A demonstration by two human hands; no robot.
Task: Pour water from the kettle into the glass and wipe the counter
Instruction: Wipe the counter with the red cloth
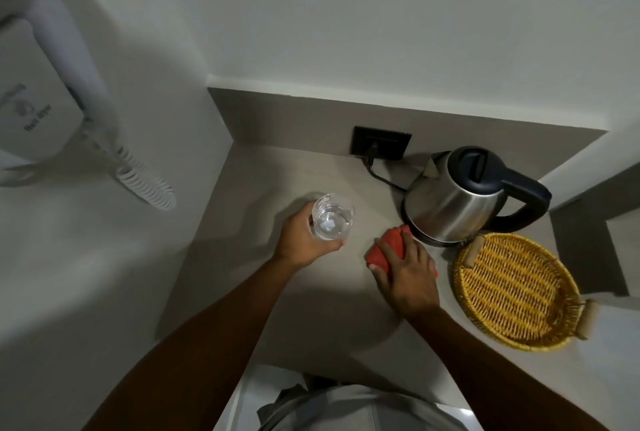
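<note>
While the left hand (pixel 301 240) keeps its grip wrapped around the glass (pixel 332 217), which looks to hold water and seems lifted off the table (pixel 311 309), most likely to clear the surface for wiping, the right hand (pixel 405 274) presses flat on a red cloth (pixel 388 247), fingers spread over it and holding it down rather than pinching. That cloth lies just beside the kettle (pixel 457 198), which sits on its base far right, cord running to the wall socket (pixel 381 145). A wicker tray (pixel 512 292) lies right of the cloth. Pouring appears finished; wiping is the step in hand.
</note>
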